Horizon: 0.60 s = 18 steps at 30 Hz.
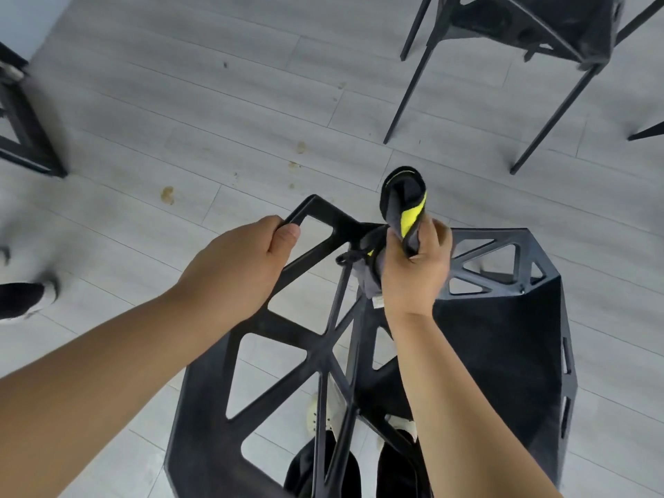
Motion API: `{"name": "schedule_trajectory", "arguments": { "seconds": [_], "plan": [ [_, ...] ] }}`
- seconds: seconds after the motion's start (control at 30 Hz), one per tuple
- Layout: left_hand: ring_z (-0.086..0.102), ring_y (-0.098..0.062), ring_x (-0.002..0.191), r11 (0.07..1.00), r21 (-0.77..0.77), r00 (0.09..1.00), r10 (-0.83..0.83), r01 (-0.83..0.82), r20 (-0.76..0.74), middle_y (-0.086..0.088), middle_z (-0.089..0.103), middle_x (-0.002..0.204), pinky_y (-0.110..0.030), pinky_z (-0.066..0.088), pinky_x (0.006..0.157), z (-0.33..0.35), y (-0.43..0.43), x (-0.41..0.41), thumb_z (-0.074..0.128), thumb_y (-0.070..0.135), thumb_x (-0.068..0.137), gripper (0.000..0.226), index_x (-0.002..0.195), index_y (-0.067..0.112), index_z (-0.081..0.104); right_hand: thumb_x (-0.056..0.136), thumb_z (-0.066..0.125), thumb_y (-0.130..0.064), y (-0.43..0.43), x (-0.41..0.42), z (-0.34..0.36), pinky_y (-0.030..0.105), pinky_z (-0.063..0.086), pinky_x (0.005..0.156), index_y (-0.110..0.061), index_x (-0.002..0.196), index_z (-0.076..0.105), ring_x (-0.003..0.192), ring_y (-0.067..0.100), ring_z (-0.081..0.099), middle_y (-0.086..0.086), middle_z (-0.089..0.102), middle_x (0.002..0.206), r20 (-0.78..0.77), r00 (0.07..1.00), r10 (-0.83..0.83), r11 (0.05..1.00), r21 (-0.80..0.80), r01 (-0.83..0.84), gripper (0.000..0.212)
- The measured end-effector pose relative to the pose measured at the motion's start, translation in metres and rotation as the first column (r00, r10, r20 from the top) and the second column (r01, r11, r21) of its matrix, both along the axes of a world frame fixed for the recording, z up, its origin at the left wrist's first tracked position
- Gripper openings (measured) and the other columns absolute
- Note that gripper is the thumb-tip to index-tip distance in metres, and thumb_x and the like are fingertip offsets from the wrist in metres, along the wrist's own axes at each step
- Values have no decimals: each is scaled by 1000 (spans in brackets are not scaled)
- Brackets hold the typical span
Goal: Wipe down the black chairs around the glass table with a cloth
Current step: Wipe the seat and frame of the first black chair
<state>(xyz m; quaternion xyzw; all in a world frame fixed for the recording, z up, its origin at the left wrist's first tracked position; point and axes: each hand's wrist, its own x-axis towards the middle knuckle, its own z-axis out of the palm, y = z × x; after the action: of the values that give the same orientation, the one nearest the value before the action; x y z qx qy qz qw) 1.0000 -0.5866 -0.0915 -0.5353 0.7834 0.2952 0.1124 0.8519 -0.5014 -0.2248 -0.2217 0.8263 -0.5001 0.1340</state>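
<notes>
A black chair [503,354] with triangular cut-outs stands right below me, seen from above. My left hand [244,267] grips the top edge of its open frame near the left corner. My right hand [416,271] holds a grey cloth [404,206] with a yellow and black edge, bunched against the frame's upper middle; part of the cloth sticks up above my fingers and part hangs below them.
A second black chair [531,26] stands at the upper right on thin legs. A black frame [21,138] is at the left edge. Someone's dark shoe [25,300] shows at the far left. The grey plank floor [215,102] carries a few brownish spots.
</notes>
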Motion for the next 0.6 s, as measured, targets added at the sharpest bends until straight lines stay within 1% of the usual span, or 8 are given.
{"name": "schedule_trajectory", "arguments": {
  "seconds": [0.1, 0.17, 0.27, 0.33, 0.43, 0.5, 0.53, 0.6],
  "plan": [
    [60, -20, 86, 1000, 11, 1000, 9, -9, -10, -2, 66, 92, -48, 48, 82, -3, -2, 2, 15, 57, 88, 56, 102, 20, 55, 81, 65, -1, -13, 30, -13, -5, 30, 80, -10, 115, 65, 98, 2, 47, -3, 50, 113, 63, 980, 187, 982, -40, -185, 35],
    [60, -20, 87, 1000, 19, 1000, 20, -19, -15, -2, 66, 92, -48, 47, 83, -3, -2, 1, 17, 55, 90, 54, 102, 20, 56, 81, 63, 4, -15, 42, -25, -4, 32, 83, -9, 114, 64, 104, 8, 51, -6, 50, 115, 100, 979, 178, 983, -55, -173, 35],
    [58, -18, 88, 998, 36, 998, 45, -43, -43, 2, 65, 92, -44, 47, 84, -3, -2, -1, 22, 49, 95, 46, 103, 21, 57, 77, 62, 8, -13, 43, -37, -1, 33, 84, -9, 112, 65, 112, 16, 52, -1, 55, 118, 9, 988, 156, 984, -85, -154, 39],
    [58, -15, 87, 998, 43, 997, 53, -50, -50, 5, 65, 92, -41, 46, 83, -3, -1, -1, 23, 48, 95, 44, 103, 23, 57, 74, 61, 9, -7, 45, -45, 2, 33, 82, -11, 112, 64, 113, 18, 50, 0, 55, 120, -35, 985, 172, 984, -42, -173, 42],
    [56, -10, 86, 998, 42, 997, 58, -56, -53, 7, 64, 92, -36, 45, 79, -3, -1, -1, 22, 48, 95, 43, 103, 24, 57, 79, 61, 3, 22, 50, -70, 20, 41, 75, -11, 111, 62, 115, 20, 49, -1, 51, 130, 97, 980, 171, 959, 211, -188, 35],
    [56, -11, 84, 998, 34, 997, 54, -52, -50, 6, 64, 91, -35, 45, 79, -5, -2, -1, 22, 48, 95, 43, 102, 24, 57, 85, 56, -4, 45, 50, -95, 30, 46, 76, -11, 108, 62, 120, 23, 46, -1, 47, 134, 239, 946, 218, 806, 502, -313, 24],
    [57, -11, 84, 998, 29, 998, 49, -48, -48, 6, 64, 91, -36, 45, 79, -6, -1, -1, 22, 48, 95, 43, 102, 24, 57, 87, 53, -6, 53, 48, -103, 33, 48, 75, -13, 107, 61, 118, 24, 46, -1, 45, 133, 288, 926, 245, 718, 587, -373, 22],
    [56, -11, 84, 998, 19, 997, 53, -52, -57, 6, 65, 90, -35, 45, 80, -7, -2, 0, 22, 48, 95, 42, 101, 25, 57, 88, 50, -8, 57, 40, -109, 33, 47, 69, -15, 108, 60, 113, 25, 48, -1, 44, 128, 315, 903, 291, 628, 649, -429, 24]
  ]
}}
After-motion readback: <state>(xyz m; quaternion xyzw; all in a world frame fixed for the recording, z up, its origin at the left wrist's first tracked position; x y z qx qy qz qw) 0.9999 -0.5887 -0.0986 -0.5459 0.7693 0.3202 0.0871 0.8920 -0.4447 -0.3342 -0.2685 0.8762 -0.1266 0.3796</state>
